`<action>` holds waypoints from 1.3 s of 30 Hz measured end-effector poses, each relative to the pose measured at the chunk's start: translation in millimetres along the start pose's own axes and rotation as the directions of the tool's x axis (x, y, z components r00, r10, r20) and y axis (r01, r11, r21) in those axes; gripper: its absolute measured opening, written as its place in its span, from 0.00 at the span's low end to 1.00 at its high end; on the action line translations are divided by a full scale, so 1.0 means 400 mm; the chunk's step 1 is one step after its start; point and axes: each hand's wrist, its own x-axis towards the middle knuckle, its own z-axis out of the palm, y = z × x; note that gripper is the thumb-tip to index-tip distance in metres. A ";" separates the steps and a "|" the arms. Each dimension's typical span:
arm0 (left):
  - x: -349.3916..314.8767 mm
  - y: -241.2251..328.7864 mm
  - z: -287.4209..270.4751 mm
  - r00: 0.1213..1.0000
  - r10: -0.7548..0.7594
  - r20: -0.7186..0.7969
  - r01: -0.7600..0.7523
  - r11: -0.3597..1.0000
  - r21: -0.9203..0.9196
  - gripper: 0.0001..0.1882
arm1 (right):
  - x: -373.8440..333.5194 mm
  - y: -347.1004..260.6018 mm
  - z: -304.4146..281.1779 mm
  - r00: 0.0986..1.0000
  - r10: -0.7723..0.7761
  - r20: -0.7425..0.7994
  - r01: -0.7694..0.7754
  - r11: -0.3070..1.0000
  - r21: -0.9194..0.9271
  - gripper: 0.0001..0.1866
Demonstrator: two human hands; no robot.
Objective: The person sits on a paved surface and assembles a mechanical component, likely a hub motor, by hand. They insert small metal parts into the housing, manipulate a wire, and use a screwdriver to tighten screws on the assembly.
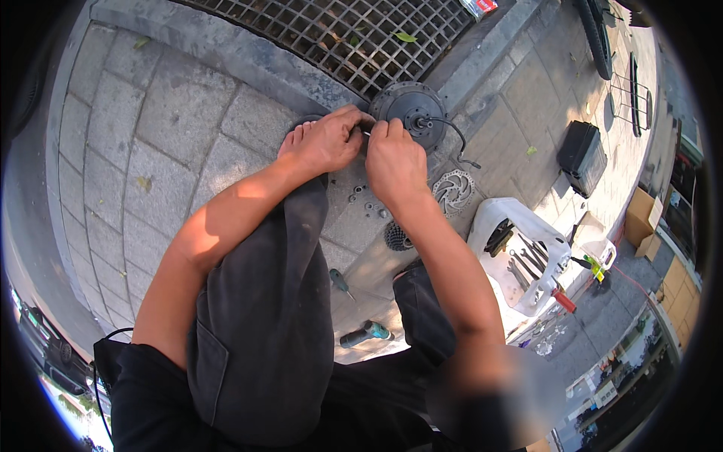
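Note:
My left hand (pixel 331 141) and my right hand (pixel 397 160) meet at the corner of a stone kerb, fingers pinched close together. A small thin, light piece shows between them, too small and covered to name. Just beyond my right hand a round dark grey wheel hub motor (pixel 405 105) leans at the kerb, its black cable (pixel 456 135) curling out to the right. A brake disc (pixel 453 191) lies on the paving right of my right wrist. Below the hands sit several nuts and washers (pixel 370 206). A dark sprocket cassette (pixel 396 236) lies beside my right forearm.
A metal grate (pixel 354 38) lies behind the kerb. At right, a white plastic stool (pixel 491 218) holds several wrenches (pixel 531 260). A screwdriver (pixel 340 282) and a cordless drill (pixel 367 334) lie near my legs. Farther right are a black case (pixel 581 157) and a cardboard box (pixel 640 218).

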 end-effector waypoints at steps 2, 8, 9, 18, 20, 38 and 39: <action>0.000 0.000 0.001 1.000 -0.007 0.010 0.007 1.000 -0.008 0.15 | -0.004 0.008 0.000 1.000 0.005 0.004 -0.005 1.000 0.010 0.21; 0.007 0.004 -0.005 0.998 -0.030 0.055 0.030 1.000 -0.002 0.16 | -0.004 0.023 0.035 0.998 -0.037 -0.051 0.034 0.998 -0.048 0.15; 0.006 0.001 -0.006 0.998 -0.015 0.056 0.016 1.000 -0.011 0.16 | -0.010 0.021 0.041 0.994 -0.056 -0.098 0.047 0.995 -0.088 0.13; 0.005 0.016 -0.004 0.995 -0.069 0.068 0.067 0.997 0.024 0.16 | -0.014 0.026 0.049 0.994 -0.012 -0.107 0.013 1.000 0.009 0.12; 0.008 0.033 -0.006 0.992 -0.103 0.072 0.101 0.994 0.034 0.16 | -0.010 0.023 0.037 0.995 0.022 -0.097 -0.013 0.996 0.089 0.10; 0.011 -0.025 0.013 0.993 0.120 0.018 -0.121 0.983 0.137 0.17 | -0.002 0.014 0.024 0.999 0.046 -0.012 -0.046 0.999 0.005 0.15; 0.010 -0.026 0.013 0.995 0.099 0.019 -0.101 0.989 0.107 0.17 | 0.004 0.008 0.024 0.998 0.052 -0.023 -0.051 0.999 0.016 0.15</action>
